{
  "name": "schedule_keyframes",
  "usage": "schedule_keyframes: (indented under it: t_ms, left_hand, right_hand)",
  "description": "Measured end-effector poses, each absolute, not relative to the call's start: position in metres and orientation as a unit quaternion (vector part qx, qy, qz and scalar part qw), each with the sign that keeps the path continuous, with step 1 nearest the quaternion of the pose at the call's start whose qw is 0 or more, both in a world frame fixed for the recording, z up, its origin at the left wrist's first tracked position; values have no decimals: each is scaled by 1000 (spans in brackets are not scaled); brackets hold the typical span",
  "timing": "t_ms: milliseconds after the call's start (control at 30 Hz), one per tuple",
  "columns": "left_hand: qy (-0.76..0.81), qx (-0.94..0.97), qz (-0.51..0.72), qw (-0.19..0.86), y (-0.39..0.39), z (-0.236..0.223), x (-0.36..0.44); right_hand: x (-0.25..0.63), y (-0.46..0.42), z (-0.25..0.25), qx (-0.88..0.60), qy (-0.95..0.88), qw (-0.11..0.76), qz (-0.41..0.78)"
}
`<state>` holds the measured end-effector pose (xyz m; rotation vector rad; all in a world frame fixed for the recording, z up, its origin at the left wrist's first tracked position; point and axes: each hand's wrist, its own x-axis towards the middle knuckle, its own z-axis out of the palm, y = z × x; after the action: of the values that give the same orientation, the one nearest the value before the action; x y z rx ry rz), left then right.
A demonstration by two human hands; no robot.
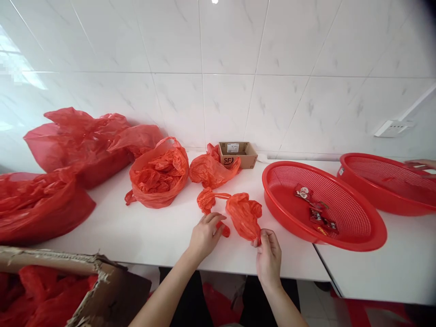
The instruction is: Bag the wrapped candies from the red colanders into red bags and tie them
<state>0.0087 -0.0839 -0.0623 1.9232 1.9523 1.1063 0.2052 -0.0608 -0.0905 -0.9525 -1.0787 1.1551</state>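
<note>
My right hand [269,256] pinches the lower edge of a crumpled red plastic bag [243,215] between thumb and fingers, just over the white table. To its left, my left hand [206,234] hovers with curved fingers and the thumb apart, and I see nothing held in it. A small bunched red bag [205,200] lies just beyond those fingertips, joined by a thin red strip to the bag in my right hand. A bit of red plastic [224,229] shows beside my left thumb. Behind these rests a loose red bag [214,170].
A red sieve basket [282,227] holding several small wrapped packets stands at right. Beyond it is another red basket [371,200] with another person's hand [420,162]. A small cardboard box [250,160], an open bag of red plastic [153,200] and a large carton [112,290] are around.
</note>
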Motion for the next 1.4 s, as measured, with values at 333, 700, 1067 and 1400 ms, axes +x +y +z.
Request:
schedule_keyframes:
  t_ms: [333,700,1067,1400]
  left_hand:
    - [741,567,361,-10,-76,-57,-37]
    - [653,573,484,100,-147,-61,58]
    - [651,568,457,211,-125,-54,31]
    - [735,438,487,177,-142,-39,-18]
  right_hand:
    - [204,-67,-78,-415,-549,537,489]
    - [197,-79,-66,-399,-572,470,542]
    - [223,-90,-24,-345,-498,486,630]
    - [276,-68,8,-315,-256,637,656]
